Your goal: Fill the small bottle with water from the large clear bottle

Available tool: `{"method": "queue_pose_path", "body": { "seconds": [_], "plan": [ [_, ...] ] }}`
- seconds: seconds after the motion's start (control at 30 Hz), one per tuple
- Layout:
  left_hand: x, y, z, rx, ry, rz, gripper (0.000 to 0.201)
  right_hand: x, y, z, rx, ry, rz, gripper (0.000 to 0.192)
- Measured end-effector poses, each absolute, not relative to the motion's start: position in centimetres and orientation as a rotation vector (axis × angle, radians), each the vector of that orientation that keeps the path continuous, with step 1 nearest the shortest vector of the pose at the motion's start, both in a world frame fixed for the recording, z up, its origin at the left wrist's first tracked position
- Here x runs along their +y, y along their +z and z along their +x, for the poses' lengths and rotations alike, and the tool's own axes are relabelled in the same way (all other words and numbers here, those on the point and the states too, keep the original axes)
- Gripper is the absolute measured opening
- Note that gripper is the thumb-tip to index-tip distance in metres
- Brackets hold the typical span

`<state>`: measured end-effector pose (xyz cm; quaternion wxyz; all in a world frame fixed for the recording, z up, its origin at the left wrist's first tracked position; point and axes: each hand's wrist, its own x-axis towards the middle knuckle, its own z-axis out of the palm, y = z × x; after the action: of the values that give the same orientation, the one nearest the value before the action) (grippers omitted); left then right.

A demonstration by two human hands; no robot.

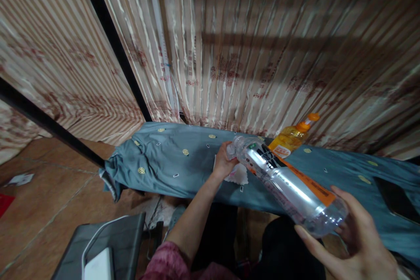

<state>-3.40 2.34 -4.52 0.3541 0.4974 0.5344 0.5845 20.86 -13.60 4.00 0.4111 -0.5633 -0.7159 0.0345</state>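
Observation:
A clear plastic bottle [288, 186] with a silver, black and orange label lies slantwise in the air between my two hands, over the cloth-covered bench. My left hand [224, 162] is closed around its neck end. At the lower right, my right hand [364, 238] grips the base, thumb on the near side and fingers on the far side. Below the neck, a white patterned cloth or tissue [239, 175] rests on the bench, partly covered by my left hand. Behind the held bottle stands a yellow dish-soap bottle [290, 138] with an orange top.
A blue-grey cloth with yellow prints [193, 170] covers the bench. A dark phone [397, 199] lies at its right end. At lower left, a white power bank [99, 264] with a cable sits on a dark stool [129, 236]. Black poles [113, 39] and a striped curtain [229, 52] stand behind.

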Motion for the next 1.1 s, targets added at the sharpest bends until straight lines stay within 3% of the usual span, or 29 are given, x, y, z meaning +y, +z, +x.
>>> {"method": "queue_pose_path", "body": {
  "seconds": [1.1],
  "plan": [
    [2.31,-4.43,-3.43,1.387,1.5,1.274,0.059,-13.48,3.6,21.03,-1.766,0.176,-1.405,0.094]
  ]
}}
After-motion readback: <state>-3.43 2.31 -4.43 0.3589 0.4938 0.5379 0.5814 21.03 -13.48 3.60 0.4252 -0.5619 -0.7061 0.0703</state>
